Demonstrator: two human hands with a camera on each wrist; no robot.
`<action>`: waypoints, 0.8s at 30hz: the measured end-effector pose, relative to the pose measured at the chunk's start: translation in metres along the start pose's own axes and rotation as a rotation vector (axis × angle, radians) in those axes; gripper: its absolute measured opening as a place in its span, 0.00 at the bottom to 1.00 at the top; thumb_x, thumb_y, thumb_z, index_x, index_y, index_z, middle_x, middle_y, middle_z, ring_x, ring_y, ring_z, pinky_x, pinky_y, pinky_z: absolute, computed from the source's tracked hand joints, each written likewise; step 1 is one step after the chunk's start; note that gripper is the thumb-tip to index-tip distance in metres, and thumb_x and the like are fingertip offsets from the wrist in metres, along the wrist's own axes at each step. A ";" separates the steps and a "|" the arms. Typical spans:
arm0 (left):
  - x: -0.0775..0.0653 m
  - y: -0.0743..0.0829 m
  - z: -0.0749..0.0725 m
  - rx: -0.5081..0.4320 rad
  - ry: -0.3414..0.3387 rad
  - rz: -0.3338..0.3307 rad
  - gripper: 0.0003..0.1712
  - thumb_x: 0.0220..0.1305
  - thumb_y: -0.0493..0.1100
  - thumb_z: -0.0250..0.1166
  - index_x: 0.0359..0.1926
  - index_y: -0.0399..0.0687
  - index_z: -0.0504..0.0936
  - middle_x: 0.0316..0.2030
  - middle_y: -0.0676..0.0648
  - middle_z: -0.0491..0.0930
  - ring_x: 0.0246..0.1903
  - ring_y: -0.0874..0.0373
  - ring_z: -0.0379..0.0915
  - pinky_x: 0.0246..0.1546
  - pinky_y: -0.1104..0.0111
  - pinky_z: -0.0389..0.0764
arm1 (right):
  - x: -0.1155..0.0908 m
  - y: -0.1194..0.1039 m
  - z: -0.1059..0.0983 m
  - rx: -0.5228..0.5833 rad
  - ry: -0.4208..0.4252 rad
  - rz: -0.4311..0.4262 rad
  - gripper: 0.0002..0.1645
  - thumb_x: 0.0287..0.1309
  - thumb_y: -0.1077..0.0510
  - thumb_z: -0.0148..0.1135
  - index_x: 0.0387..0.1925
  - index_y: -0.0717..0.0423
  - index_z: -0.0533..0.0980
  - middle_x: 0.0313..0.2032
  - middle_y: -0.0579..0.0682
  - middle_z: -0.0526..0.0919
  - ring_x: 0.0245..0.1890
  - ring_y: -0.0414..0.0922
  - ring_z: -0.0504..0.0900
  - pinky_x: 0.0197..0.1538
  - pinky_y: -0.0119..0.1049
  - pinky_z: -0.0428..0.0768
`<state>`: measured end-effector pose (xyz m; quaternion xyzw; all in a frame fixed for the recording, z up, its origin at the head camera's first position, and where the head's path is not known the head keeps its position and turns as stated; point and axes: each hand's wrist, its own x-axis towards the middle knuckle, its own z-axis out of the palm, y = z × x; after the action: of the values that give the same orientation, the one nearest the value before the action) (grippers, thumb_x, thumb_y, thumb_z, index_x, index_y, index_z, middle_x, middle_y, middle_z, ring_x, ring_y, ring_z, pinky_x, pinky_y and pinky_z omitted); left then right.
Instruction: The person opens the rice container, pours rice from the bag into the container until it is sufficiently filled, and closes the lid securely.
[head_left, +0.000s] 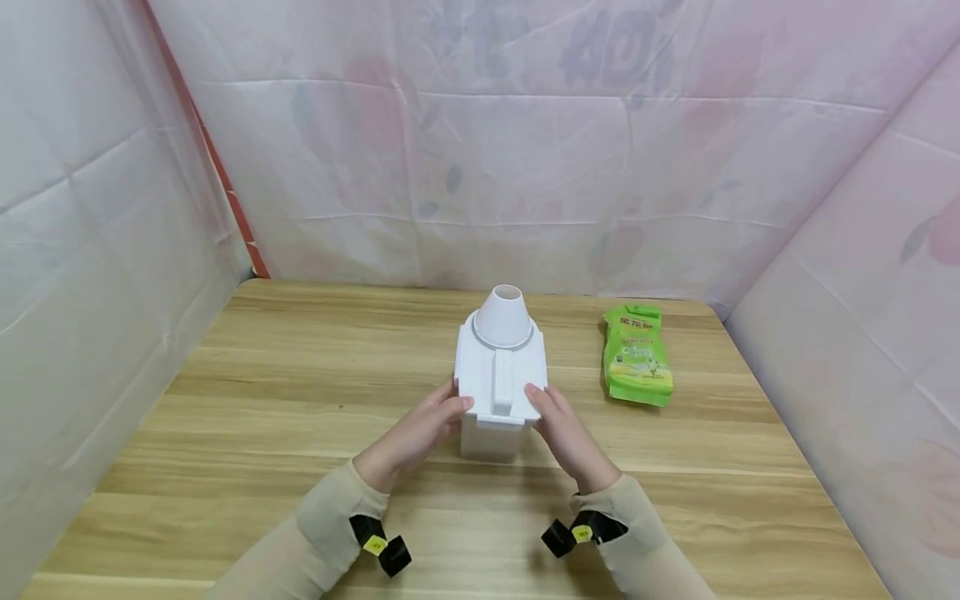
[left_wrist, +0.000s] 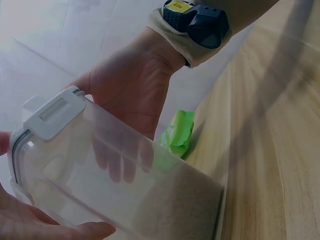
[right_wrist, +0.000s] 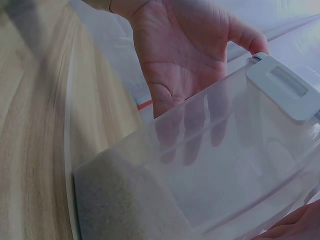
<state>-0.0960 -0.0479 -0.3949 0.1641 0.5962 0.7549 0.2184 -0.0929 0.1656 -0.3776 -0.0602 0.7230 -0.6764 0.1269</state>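
Observation:
A clear plastic storage container [head_left: 491, 442] stands on the table under a white lid [head_left: 477, 385]. On the lid's far end sits a white cone [head_left: 504, 321], narrow open end up, with a raised bar in front of it. My left hand [head_left: 423, 425] grips the container's left side, thumb over the lid's edge. From the right side my right hand [head_left: 567, 435] holds it the same way, fingers spread along the wall. Through that wall, the right wrist view shows pale, grain-like contents [right_wrist: 127, 200] in the lower part.
A green printed bag [head_left: 637, 358] lies on the wooden table [head_left: 337, 350], to the right of the container. Pale printed sheets [head_left: 510, 167] hang behind the table and along both sides. Each wrist wears a strapped black camera.

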 end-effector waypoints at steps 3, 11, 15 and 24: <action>0.002 0.000 -0.001 -0.001 -0.002 0.005 0.40 0.67 0.44 0.49 0.72 0.39 0.39 0.71 0.37 0.42 0.64 0.42 0.54 0.62 0.50 0.59 | 0.002 0.000 -0.001 0.005 -0.011 -0.010 0.32 0.70 0.47 0.40 0.66 0.65 0.56 0.62 0.62 0.64 0.61 0.52 0.63 0.65 0.51 0.56; 0.009 -0.001 -0.007 -0.012 -0.001 0.012 0.40 0.67 0.44 0.49 0.72 0.38 0.39 0.71 0.37 0.41 0.65 0.40 0.52 0.61 0.51 0.59 | 0.010 0.001 -0.002 0.021 -0.013 -0.023 0.34 0.70 0.47 0.40 0.68 0.65 0.52 0.66 0.61 0.58 0.64 0.53 0.59 0.66 0.51 0.55; 0.012 -0.001 -0.009 -0.013 0.000 0.010 0.40 0.67 0.44 0.49 0.72 0.40 0.38 0.71 0.38 0.40 0.66 0.41 0.50 0.62 0.51 0.59 | 0.014 0.001 -0.002 0.034 -0.014 -0.035 0.34 0.70 0.48 0.39 0.68 0.67 0.51 0.66 0.63 0.57 0.65 0.54 0.58 0.66 0.50 0.55; 0.021 0.000 -0.014 -0.017 0.002 0.006 0.40 0.67 0.46 0.49 0.72 0.43 0.39 0.72 0.41 0.39 0.67 0.43 0.48 0.62 0.52 0.58 | 0.024 0.001 -0.006 0.037 -0.027 -0.041 0.34 0.70 0.47 0.39 0.66 0.68 0.53 0.64 0.63 0.60 0.64 0.54 0.59 0.66 0.48 0.55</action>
<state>-0.1213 -0.0483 -0.3981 0.1633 0.5895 0.7607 0.2171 -0.1169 0.1652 -0.3807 -0.0819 0.7073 -0.6911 0.1240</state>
